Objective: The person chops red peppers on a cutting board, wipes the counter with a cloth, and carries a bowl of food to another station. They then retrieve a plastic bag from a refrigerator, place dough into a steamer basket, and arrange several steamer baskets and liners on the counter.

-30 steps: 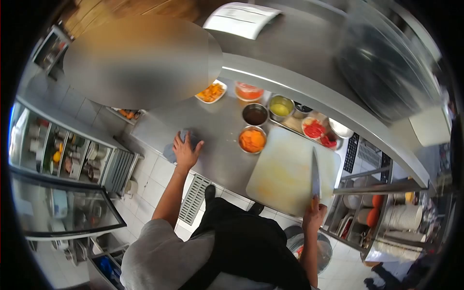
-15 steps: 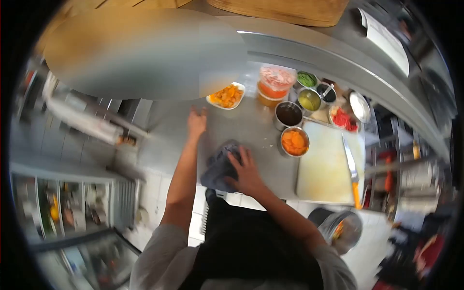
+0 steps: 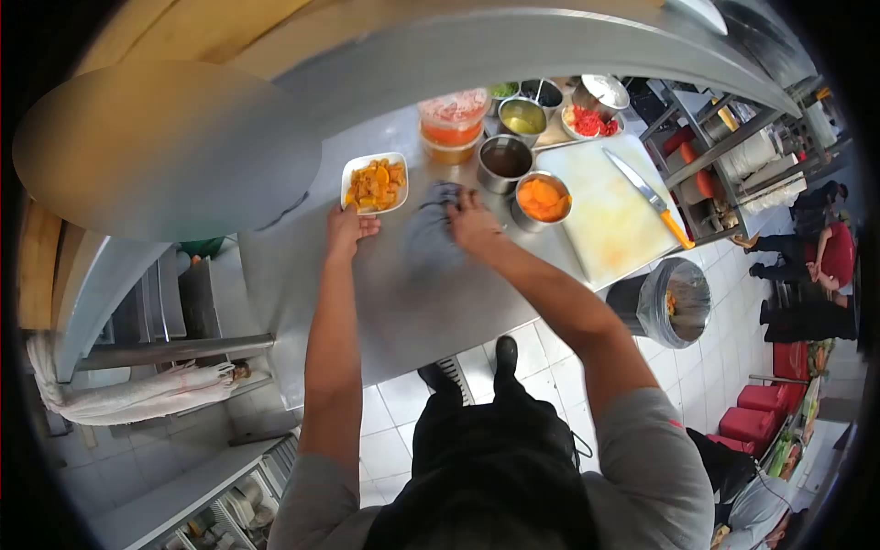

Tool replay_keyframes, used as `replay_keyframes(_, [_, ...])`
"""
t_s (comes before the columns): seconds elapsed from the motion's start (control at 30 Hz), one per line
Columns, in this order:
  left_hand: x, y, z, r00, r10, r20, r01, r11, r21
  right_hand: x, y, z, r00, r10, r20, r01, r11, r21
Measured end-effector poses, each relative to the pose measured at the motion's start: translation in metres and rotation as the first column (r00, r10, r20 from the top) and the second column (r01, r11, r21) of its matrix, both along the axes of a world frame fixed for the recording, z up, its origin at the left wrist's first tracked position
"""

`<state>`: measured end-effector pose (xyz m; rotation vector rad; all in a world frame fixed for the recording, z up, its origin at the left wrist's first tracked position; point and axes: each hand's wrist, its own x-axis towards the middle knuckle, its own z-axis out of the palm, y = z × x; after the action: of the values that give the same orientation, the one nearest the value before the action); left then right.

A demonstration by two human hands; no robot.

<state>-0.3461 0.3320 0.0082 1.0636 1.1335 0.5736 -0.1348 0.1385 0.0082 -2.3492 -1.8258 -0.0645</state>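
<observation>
My left hand (image 3: 350, 229) is at the near edge of a square white dish (image 3: 346, 197), its fingers closed on the near left corner. Chopped orange pieces (image 3: 376, 184) fill the dish. Under my right hand (image 3: 477, 225), a grey-blue cloth (image 3: 431, 234) is bunched against the steel counter (image 3: 385, 293); the cloth is blurred by motion. Just right of that hand stands a metal pot of orange slices (image 3: 543, 199). Behind it are a metal pot of dark liquid (image 3: 505, 162) and stacked clear tubs (image 3: 452, 124) with red and orange contents.
To the right lies a white cutting board (image 3: 596, 206) with an orange-handled knife (image 3: 655, 202) on it. Several small containers, including a pot of yellow-green liquid (image 3: 522, 119), stand at the back. A lined bin (image 3: 676, 302) is below the counter. Other people (image 3: 830, 257) stand far right.
My left hand has moved forward to the white dish and closed on its edge. My right hand has slid the cloth forward across the counter. The view has shifted.
</observation>
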Motion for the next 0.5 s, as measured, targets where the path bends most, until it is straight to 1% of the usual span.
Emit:
replay_keyframes(0.03, [0.0,-0.004,0.003,1.0,0.028,-0.011,-0.028,0.999,0.019,0.008,-0.015,-0.005,0.999,-0.051,-0.02,0.048,0.992,-0.119])
replay_keyframes(0.1, [-0.007,-0.007,0.005,0.998,0.063,-0.012,-0.062,0.997,0.043,0.013,-0.072,-0.004,0.992,-0.014,0.122,0.05,0.952,-0.301])
replay_keyframes(0.13, [-0.015,-0.01,0.004,0.997,0.08,-0.023,-0.079,0.996,0.051,0.01,-0.103,0.014,0.989,0.051,0.142,0.017,0.897,-0.441])
replay_keyframes(0.17, [-0.023,-0.013,0.005,0.994,0.101,-0.031,-0.099,0.993,0.061,0.014,-0.137,0.014,0.999,0.026,0.029,-0.011,0.904,-0.428])
replay_keyframes(0.2, [-0.033,-0.017,0.008,0.993,0.115,-0.021,-0.113,0.991,0.065,0.012,-0.159,0.05,0.985,-0.109,-0.134,0.003,0.787,-0.618])
replay_keyframes(0.23, [-0.047,-0.022,0.013,0.994,0.099,-0.042,-0.096,0.993,0.074,0.018,-0.178,0.075,0.971,-0.075,-0.227,-0.099,0.739,-0.666])
replay_keyframes(0.27, [-0.065,-0.027,0.017,0.994,0.086,-0.068,-0.08,0.993,0.082,0.024,-0.189,0.103,0.937,-0.099,-0.335,-0.143,0.768,-0.624])
replay_keyframes(0.3, [-0.084,-0.034,0.023,0.991,0.115,-0.071,-0.109,0.99,0.085,0.027,-0.194,0.118,0.889,-0.113,-0.445,-0.189,0.793,-0.579])
replay_keyframes(0.33, [-0.101,-0.042,0.03,0.989,0.129,-0.067,-0.122,0.987,0.106,0.029,-0.194,0.114,0.89,-0.085,-0.448,-0.214,0.789,-0.575])
replay_keyframes(0.37, [-0.118,-0.052,0.036,0.988,0.14,-0.062,-0.131,0.983,0.127,0.029,-0.193,0.108,0.872,-0.082,-0.483,-0.15,0.894,-0.423])
replay_keyframes(0.4, [-0.136,-0.063,0.04,0.985,0.163,-0.063,-0.154,0.979,0.132,0.028,-0.196,0.098,0.851,-0.075,-0.52,-0.072,0.964,-0.257])
replay_keyframes(0.43, [-0.155,-0.076,0.044,0.989,0.146,-0.027,-0.141,0.979,0.15,0.023,-0.203,0.045,0.921,0.068,-0.384,-0.051,0.997,0.054])
replay_keyframes(0.47, [-0.175,-0.088,0.049,0.991,0.131,0.011,-0.131,0.976,0.173,0.001,-0.203,0.018,0.967,-0.004,-0.257,0.028,0.996,0.09])
replay_keyframes(0.5, [-0.19,-0.102,0.054,0.981,0.192,-0.001,-0.188,0.964,0.189,-0.028,-0.194,-0.001,0.988,-0.083,-0.131,0.102,0.985,0.142])
